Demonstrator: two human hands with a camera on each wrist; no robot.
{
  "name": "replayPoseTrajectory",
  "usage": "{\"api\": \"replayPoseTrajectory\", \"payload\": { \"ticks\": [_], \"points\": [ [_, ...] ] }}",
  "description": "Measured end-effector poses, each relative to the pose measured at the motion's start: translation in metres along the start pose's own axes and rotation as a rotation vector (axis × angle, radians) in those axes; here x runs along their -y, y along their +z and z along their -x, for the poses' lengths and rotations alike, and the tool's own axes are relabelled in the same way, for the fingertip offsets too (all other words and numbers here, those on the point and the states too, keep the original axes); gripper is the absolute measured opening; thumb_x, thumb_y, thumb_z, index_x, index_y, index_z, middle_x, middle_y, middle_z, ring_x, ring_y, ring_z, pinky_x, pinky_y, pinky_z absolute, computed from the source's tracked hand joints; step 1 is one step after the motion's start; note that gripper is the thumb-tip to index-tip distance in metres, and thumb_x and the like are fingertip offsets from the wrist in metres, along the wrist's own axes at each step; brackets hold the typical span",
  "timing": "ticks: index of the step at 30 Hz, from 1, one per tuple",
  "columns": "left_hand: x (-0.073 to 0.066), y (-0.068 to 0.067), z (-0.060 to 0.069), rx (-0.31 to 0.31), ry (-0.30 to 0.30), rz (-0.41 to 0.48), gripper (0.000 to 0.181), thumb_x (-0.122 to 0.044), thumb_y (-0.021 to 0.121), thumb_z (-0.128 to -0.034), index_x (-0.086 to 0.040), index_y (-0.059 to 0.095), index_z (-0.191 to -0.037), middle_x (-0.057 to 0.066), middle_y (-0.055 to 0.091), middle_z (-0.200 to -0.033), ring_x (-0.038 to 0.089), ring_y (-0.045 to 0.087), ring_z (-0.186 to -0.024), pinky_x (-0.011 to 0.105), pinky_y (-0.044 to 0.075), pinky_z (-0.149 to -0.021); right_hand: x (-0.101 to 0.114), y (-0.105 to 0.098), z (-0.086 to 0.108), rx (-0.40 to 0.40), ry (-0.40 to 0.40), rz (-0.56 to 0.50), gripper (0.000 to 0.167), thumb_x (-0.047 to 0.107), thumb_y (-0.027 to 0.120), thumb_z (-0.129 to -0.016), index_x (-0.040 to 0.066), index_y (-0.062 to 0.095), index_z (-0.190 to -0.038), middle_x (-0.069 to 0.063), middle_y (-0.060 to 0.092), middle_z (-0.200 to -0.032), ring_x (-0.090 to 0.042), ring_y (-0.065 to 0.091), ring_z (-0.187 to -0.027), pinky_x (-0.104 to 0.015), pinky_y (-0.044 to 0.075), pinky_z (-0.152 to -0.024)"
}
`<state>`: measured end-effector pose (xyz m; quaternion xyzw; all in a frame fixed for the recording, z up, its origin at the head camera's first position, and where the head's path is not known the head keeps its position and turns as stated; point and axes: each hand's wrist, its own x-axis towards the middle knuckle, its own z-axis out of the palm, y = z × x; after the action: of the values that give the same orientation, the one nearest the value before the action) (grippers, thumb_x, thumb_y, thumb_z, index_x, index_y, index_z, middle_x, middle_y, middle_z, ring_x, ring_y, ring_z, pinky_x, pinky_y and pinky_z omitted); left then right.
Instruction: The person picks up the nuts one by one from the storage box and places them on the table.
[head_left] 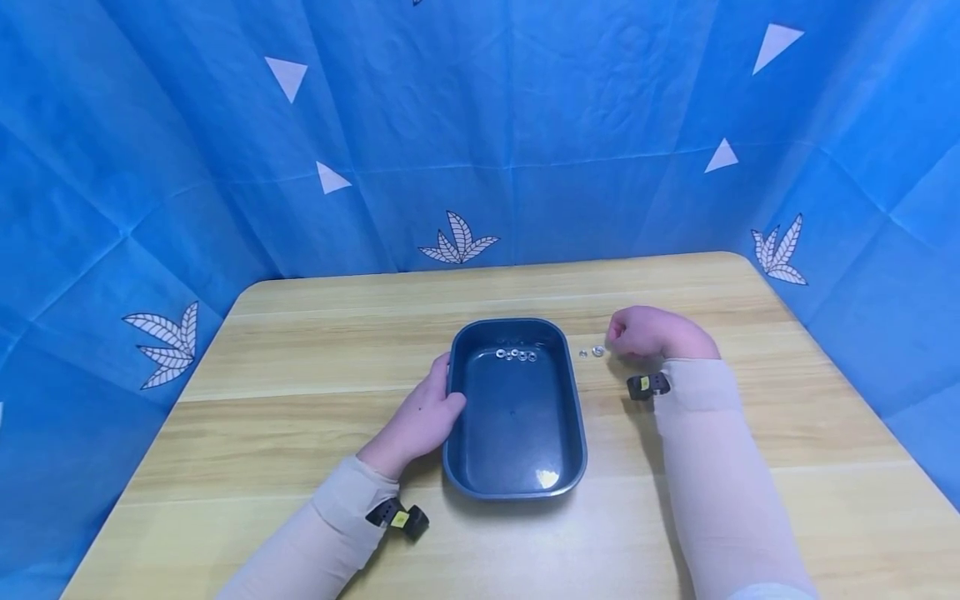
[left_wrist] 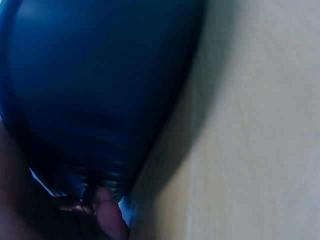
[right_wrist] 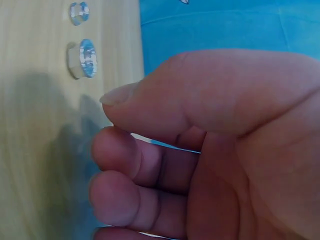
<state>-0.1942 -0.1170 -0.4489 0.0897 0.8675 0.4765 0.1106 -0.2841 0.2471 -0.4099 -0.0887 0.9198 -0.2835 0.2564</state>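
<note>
Tabletop (head_left: 315, 333) of pale wood, its grain running side to side and its far corners rounded, fills the lower view. Behind and along both flanks hangs a creased blue curtain (head_left: 585, 100) printed with white triangles (head_left: 288, 77) and outlined leaf sprays (head_left: 459, 239). A dark blue tray (head_left: 513, 454) sits near the middle of the wood, light glinting on its floor, with several small metal nuts (head_left: 522, 356) clustered toward its far end. The left hand (head_left: 422, 412) grips the tray's left side, thumb over the rim and fingers outside. Right of the tray, a smaller nut (head_left: 582, 354) and a larger flanged nut (head_left: 597, 352) lie on the wood. Just beside the larger one, the right hand (head_left: 652, 332) is curled, thumb tip close to the bent fingers, its shadow falling on the grain.
</note>
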Motion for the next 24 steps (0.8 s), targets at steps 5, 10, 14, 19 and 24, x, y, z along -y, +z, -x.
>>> {"api": "replayPoseTrajectory", "payload": {
  "ticks": [5,10,14,19,24],
  "points": [
    [0.001,0.000,0.000,-0.001,-0.009,-0.003,0.066,-0.018,0.044,-0.1009,-0.014,0.018,-0.161,0.005,0.036,-0.160,0.031,0.040,-0.142,0.058,0.038,-0.109,-0.003,0.005,-0.005,0.005,0.017,-0.003,0.010,0.006,0.052,-0.088,0.005,0.058,-0.096,-0.009,0.055,-0.080,-0.023,0.050,-0.069,-0.035,0.044,-0.065],
    [0.002,0.000,0.000,0.000,-0.012,-0.007,0.066,-0.019,0.044,-0.1009,-0.014,0.018,-0.161,0.006,0.036,-0.160,0.030,0.040,-0.142,0.057,0.038,-0.109,-0.004,0.010,-0.010,-0.008,0.011,-0.005,0.008,0.004,0.048,-0.088,0.005,0.056,-0.090,-0.006,0.051,-0.074,-0.022,0.049,-0.066,-0.034,0.042,-0.063],
    [0.003,0.000,-0.001,0.003,-0.005,-0.001,0.066,-0.019,0.044,-0.1004,-0.014,0.018,-0.161,0.006,0.037,-0.160,0.030,0.042,-0.141,0.057,0.038,-0.109,-0.004,0.011,-0.011,-0.017,0.009,-0.009,0.008,0.003,0.048,-0.089,0.004,0.056,-0.089,-0.006,0.050,-0.073,-0.022,0.048,-0.066,-0.034,0.042,-0.062],
    [0.005,0.000,-0.002,0.004,-0.002,-0.002,0.066,-0.019,0.044,-0.1004,-0.015,0.018,-0.161,0.006,0.038,-0.159,0.029,0.043,-0.140,0.057,0.039,-0.109,-0.005,0.011,-0.011,-0.010,0.018,-0.027,0.012,0.000,0.047,-0.086,0.004,0.056,-0.092,-0.008,0.051,-0.078,-0.023,0.048,-0.067,-0.034,0.042,-0.061],
    [0.006,0.000,-0.002,0.006,0.004,0.000,0.066,-0.019,0.043,-0.1007,-0.015,0.017,-0.161,0.005,0.038,-0.159,0.029,0.042,-0.141,0.056,0.038,-0.110,-0.006,0.012,-0.012,-0.016,0.027,-0.047,0.018,-0.002,0.047,-0.082,0.005,0.057,-0.095,-0.010,0.052,-0.082,-0.024,0.048,-0.070,-0.034,0.042,-0.061]
  ]
}}
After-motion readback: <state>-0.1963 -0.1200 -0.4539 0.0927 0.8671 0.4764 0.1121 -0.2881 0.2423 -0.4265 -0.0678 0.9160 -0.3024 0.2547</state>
